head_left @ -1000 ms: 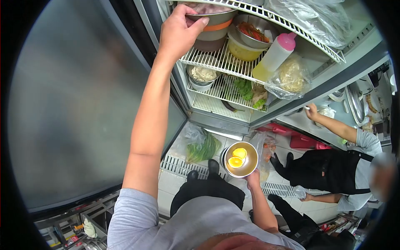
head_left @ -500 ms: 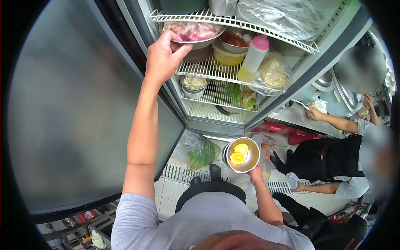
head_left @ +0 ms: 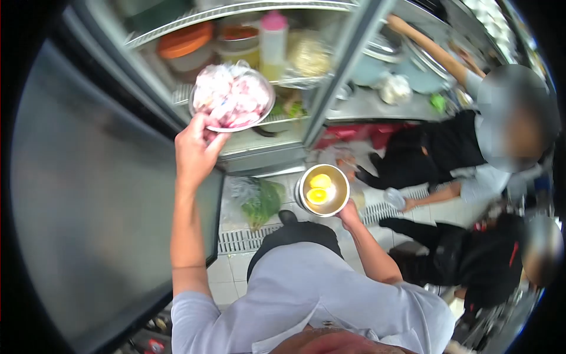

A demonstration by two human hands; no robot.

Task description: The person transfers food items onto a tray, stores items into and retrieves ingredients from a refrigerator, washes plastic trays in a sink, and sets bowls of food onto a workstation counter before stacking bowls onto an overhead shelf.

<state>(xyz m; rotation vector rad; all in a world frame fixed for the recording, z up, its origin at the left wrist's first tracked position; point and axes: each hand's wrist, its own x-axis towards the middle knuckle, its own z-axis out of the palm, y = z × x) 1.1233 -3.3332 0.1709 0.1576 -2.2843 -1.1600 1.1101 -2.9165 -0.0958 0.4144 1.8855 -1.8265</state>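
Out in front of the fridge shelves, my left hand grips the rim of a metal bowl heaped with raw meat in clear plastic. Its thumb lies by the near rim, and the fingers are partly hidden by the bowl. Lower down, my right hand holds a steel bowl by its side. Two yellow lemon pieces lie inside, one showing its cut face. The fingers beneath that bowl are hidden.
Behind the meat stand an orange-lidded tub, a pink-capped bottle and bagged noodles. The fridge door hangs open on the left. Bagged greens lie on the floor. Two co-workers are on the right, one reaching over the counter.
My left hand has drawn the bowl of meat off the shelf, out and down toward me. The view has shifted right. One co-worker's arm now reaches farther up across the counter.
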